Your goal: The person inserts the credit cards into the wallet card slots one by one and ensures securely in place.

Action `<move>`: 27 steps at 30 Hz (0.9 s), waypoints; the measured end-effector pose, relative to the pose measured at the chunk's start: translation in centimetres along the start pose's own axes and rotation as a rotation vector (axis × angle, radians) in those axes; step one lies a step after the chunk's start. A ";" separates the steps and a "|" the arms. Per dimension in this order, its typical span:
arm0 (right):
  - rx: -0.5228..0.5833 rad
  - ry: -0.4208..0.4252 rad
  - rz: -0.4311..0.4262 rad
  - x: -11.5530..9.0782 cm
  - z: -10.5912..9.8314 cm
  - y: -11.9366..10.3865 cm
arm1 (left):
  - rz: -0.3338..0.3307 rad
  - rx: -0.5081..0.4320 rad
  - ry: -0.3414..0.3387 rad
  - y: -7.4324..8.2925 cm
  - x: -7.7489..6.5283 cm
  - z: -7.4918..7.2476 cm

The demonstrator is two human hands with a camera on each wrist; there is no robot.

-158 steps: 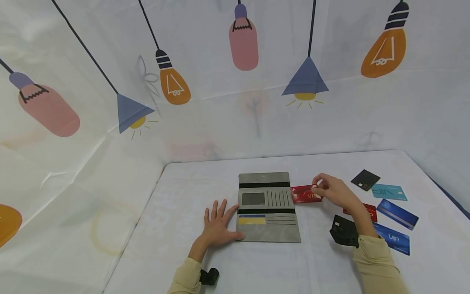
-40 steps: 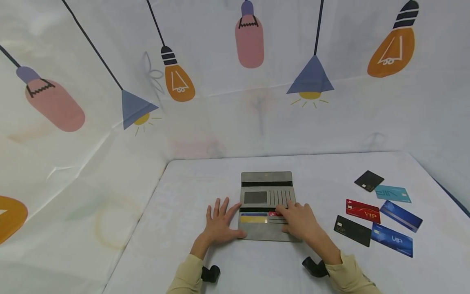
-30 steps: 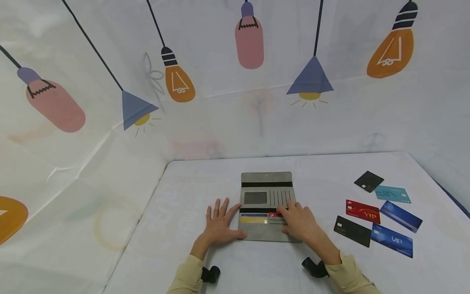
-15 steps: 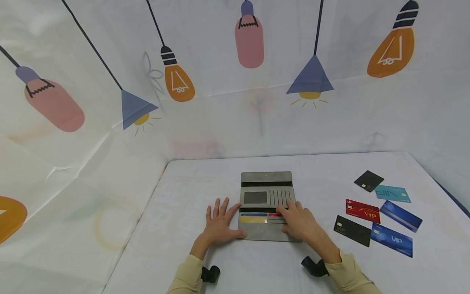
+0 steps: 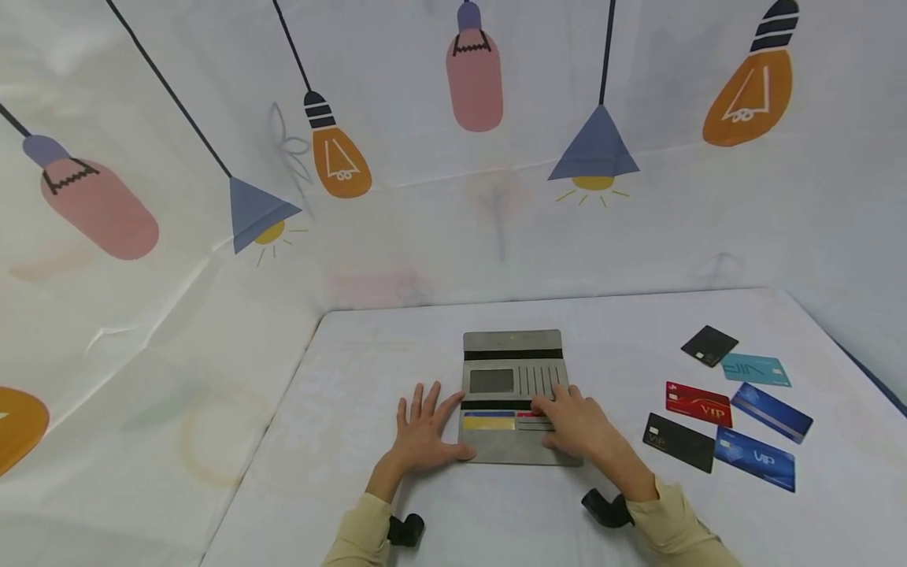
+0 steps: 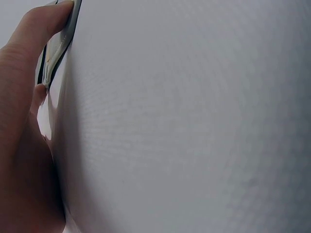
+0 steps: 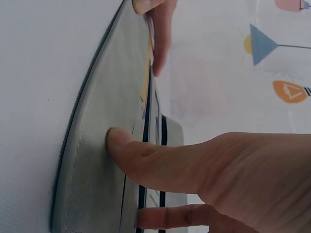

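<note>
A grey wallet (image 5: 520, 450) lies unfolded on the white table, with black bands across it and slots below each. My left hand (image 5: 423, 442) is spread flat at its left edge, the thumb pressing its lower left corner. With its fingers on the lower right slot, my right hand (image 5: 583, 425) presses at a red card (image 5: 524, 414), of which only a thin strip shows. In the right wrist view the right thumb (image 7: 155, 162) rests on the wallet's lower panel. A yellow and blue card (image 5: 489, 422) shows in the lower left slot.
Several cards lie to the right of the wallet: a red VIP card (image 5: 697, 404), a black VIP card (image 5: 678, 442), a blue VIP card (image 5: 755, 458), a striped blue card (image 5: 772, 412), a teal card (image 5: 756, 369) and a smaller-looking black card (image 5: 709, 346). A lamp-print cloth hangs behind.
My right hand has brought the red card from beside the wallet to the lower right slot; lately its visible strip has become thinner. The left hand stays at the wallet's edge.
</note>
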State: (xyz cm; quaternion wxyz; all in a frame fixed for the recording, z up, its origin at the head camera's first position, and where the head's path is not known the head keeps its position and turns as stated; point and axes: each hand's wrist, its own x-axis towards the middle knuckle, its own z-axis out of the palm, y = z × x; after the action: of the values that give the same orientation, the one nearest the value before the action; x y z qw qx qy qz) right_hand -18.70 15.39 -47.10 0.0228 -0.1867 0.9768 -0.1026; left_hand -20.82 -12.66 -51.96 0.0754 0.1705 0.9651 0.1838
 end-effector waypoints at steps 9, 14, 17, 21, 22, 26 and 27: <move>0.046 -0.028 -0.013 0.3 -0.1 0.4 | 0.011 -0.006 0.005 -0.1 0.0 0.2; 0.051 -0.041 -0.034 0.5 -0.2 0.7 | 0.023 -0.018 0.024 -0.3 -0.3 0.1; 0.070 -0.070 -0.044 0.7 -0.3 1.1 | 0.019 -0.025 0.027 -0.3 -0.4 -0.1; 0.166 -0.148 -0.027 0.9 -0.7 2.1 | 0.009 -0.020 0.015 -0.2 -0.2 0.0; 0.202 -0.167 -0.013 0.9 -1.0 2.4 | 0.007 -0.013 0.009 -0.2 -0.2 0.0; 0.309 -0.170 0.007 1.0 -2.3 4.6 | 0.009 -0.002 0.006 -0.1 0.0 0.1; 0.320 -0.152 0.014 1.0 -2.6 5.2 | 0.012 -0.003 0.008 -0.1 0.1 0.1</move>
State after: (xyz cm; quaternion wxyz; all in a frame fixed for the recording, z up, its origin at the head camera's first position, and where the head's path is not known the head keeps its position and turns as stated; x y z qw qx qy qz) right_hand -21.72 20.27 -45.63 0.1267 -0.1813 0.9446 -0.2423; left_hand -20.92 -12.69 -52.08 0.0708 0.1753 0.9641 0.1862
